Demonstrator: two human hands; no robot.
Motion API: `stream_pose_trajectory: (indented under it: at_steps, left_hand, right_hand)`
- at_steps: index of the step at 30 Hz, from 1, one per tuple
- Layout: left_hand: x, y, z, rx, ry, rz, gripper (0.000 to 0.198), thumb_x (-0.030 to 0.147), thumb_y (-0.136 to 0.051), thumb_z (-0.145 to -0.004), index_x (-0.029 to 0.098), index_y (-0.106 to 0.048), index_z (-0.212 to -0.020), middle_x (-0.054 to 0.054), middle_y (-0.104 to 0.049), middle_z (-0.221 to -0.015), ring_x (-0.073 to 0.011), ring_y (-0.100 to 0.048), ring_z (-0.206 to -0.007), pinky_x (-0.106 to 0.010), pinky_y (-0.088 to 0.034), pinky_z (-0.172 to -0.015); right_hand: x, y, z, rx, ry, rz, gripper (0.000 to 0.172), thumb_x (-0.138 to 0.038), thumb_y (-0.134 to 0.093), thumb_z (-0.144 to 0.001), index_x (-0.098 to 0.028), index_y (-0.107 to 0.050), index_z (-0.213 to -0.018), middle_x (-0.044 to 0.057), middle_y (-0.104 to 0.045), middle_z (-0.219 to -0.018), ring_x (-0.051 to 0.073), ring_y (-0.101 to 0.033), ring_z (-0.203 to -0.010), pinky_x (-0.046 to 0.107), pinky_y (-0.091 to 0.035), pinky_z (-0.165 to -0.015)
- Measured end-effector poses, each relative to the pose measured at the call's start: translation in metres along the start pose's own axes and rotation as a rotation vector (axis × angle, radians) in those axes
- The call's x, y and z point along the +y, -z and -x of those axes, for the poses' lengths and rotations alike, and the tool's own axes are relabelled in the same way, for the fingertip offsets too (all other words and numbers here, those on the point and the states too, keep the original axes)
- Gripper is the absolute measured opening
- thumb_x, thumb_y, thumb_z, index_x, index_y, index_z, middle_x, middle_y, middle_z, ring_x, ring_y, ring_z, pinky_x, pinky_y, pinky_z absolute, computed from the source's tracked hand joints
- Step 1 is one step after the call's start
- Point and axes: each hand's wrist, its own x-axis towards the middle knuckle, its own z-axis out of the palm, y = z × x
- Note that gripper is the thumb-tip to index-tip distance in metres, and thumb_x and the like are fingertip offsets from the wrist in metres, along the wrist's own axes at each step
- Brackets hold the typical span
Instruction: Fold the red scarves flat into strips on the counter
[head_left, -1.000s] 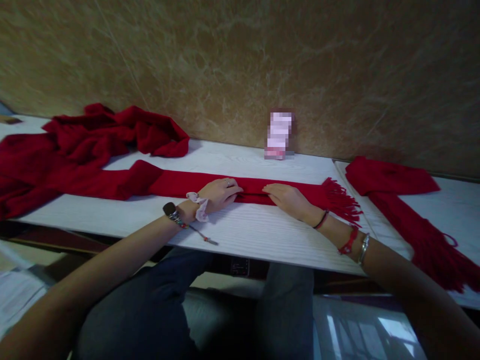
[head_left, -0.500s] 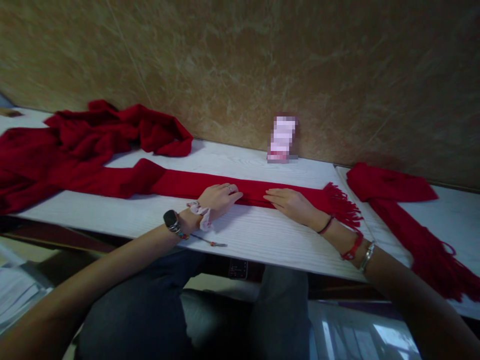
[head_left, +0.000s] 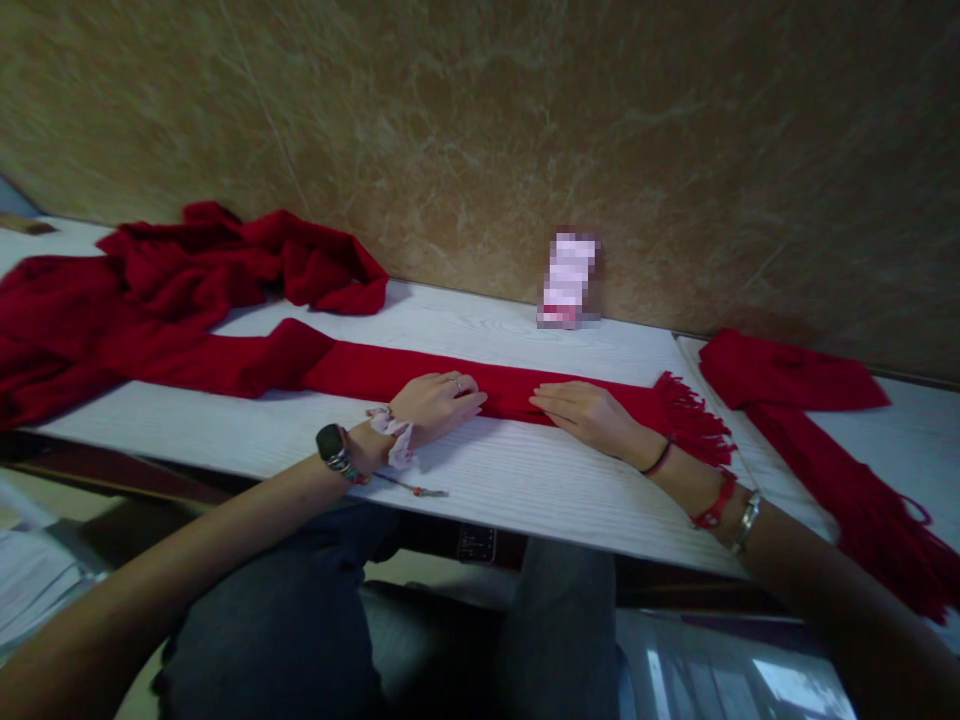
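Observation:
A long red scarf lies stretched across the white table, its fringed end at the right. My left hand rests flat on the scarf's near edge, fingers stretched out and close together. My right hand lies flat on the scarf a little to the right, fingers extended toward the left hand. The two hands are a short gap apart. Neither hand grips the cloth.
A heap of red scarves lies at the back left. Another red scarf drapes over a second white surface on the right. A small blurred pink object stands against the brown marbled wall. My legs are under the table.
The view has shifted slightly. Both hands stay flat on the scarf, having slid a little toward me along its near edge.

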Motion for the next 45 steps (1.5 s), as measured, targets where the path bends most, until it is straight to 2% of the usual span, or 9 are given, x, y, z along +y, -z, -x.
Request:
stream_pose_trajectory:
  at_steps: [4,16,25,30,36,38,41,43,45]
  left_hand:
    - [-0.002,-0.003,-0.001,-0.002,-0.032,0.034,0.028,0.03,-0.04,-0.092,0.017,-0.063,-0.098,-0.007,-0.062,-0.094,-0.0159,-0.057,-0.085,-0.026,-0.047,-0.07]
    - [0.0,0.001,0.001,-0.092,-0.035,-0.019,0.028,0.016,-0.037,-0.092,0.019,-0.06,-0.106,-0.005,-0.062,-0.096,-0.0168,-0.055,-0.086,-0.027,-0.045,-0.068]
    - [0.003,0.013,0.009,-0.075,0.043,-0.059,0.037,0.018,-0.024,-0.095,0.017,-0.06,-0.104,-0.006,-0.062,-0.092,-0.0168,-0.054,-0.082,-0.026,-0.042,-0.067]
    - [0.004,0.013,0.008,-0.066,0.063,0.003,0.04,0.024,-0.023,-0.097,0.016,-0.062,-0.096,-0.005,-0.06,-0.085,-0.0157,-0.051,-0.078,-0.024,-0.039,-0.064]
    - [0.005,0.008,0.004,-0.039,0.111,0.042,0.037,0.023,-0.031,-0.096,0.012,-0.061,-0.078,-0.003,-0.054,-0.071,-0.0131,-0.045,-0.067,-0.024,-0.036,-0.06]
    - [0.004,0.008,0.004,-0.055,0.108,0.024,0.039,0.023,-0.029,-0.096,0.013,-0.061,-0.076,-0.003,-0.053,-0.07,-0.0138,-0.044,-0.067,-0.025,-0.035,-0.06]
    - [0.003,0.009,0.003,-0.097,0.024,-0.026,0.038,0.022,-0.027,-0.096,0.014,-0.063,-0.084,-0.005,-0.055,-0.075,-0.0156,-0.043,-0.07,-0.027,-0.033,-0.061]
    - [0.002,0.011,0.003,-0.163,-0.016,0.004,0.036,0.023,-0.027,-0.096,0.015,-0.062,-0.093,-0.005,-0.055,-0.079,-0.0162,-0.043,-0.071,-0.027,-0.033,-0.062]
    - [0.0,0.012,0.003,-0.244,0.024,0.078,0.034,0.025,-0.029,-0.096,0.016,-0.061,-0.096,-0.005,-0.055,-0.082,-0.0159,-0.044,-0.072,-0.027,-0.035,-0.063]
  right_hand:
    - [-0.001,-0.001,0.003,-0.019,0.027,0.016,0.028,-0.015,-0.044,-0.088,-0.013,-0.062,-0.109,0.01,-0.064,-0.112,0.018,-0.058,-0.107,0.035,-0.049,-0.09]
    - [0.0,0.004,0.007,-0.121,0.057,0.055,0.031,-0.016,-0.045,-0.087,-0.014,-0.06,-0.114,0.011,-0.06,-0.118,0.02,-0.055,-0.111,0.037,-0.047,-0.093]
    - [0.0,0.007,0.006,-0.062,0.002,-0.002,0.03,-0.016,-0.043,-0.088,-0.013,-0.06,-0.112,0.01,-0.062,-0.116,0.018,-0.057,-0.109,0.036,-0.049,-0.091]
    - [0.002,0.004,0.007,-0.086,0.057,-0.003,0.03,-0.017,-0.044,-0.088,-0.013,-0.061,-0.112,0.011,-0.06,-0.118,0.02,-0.055,-0.111,0.037,-0.047,-0.093]
    - [0.002,0.004,0.006,-0.054,0.059,0.0,0.029,-0.016,-0.042,-0.088,-0.012,-0.062,-0.109,0.011,-0.061,-0.117,0.019,-0.056,-0.109,0.037,-0.049,-0.091]
    - [0.002,0.004,0.006,-0.018,0.049,-0.016,0.029,-0.016,-0.041,-0.089,-0.011,-0.062,-0.108,0.012,-0.062,-0.116,0.018,-0.057,-0.108,0.035,-0.049,-0.09]
    - [0.001,0.004,0.006,-0.009,0.061,-0.014,0.029,-0.018,-0.041,-0.089,-0.013,-0.063,-0.108,0.011,-0.062,-0.115,0.017,-0.056,-0.109,0.036,-0.049,-0.09]
    - [0.0,0.003,0.007,-0.035,0.087,0.003,0.029,-0.019,-0.042,-0.089,-0.014,-0.063,-0.109,0.01,-0.062,-0.115,0.019,-0.055,-0.11,0.037,-0.048,-0.092]
    - [0.0,0.003,0.008,-0.057,0.103,0.017,0.03,-0.019,-0.042,-0.089,-0.013,-0.062,-0.11,0.012,-0.062,-0.116,0.02,-0.055,-0.111,0.038,-0.047,-0.093]
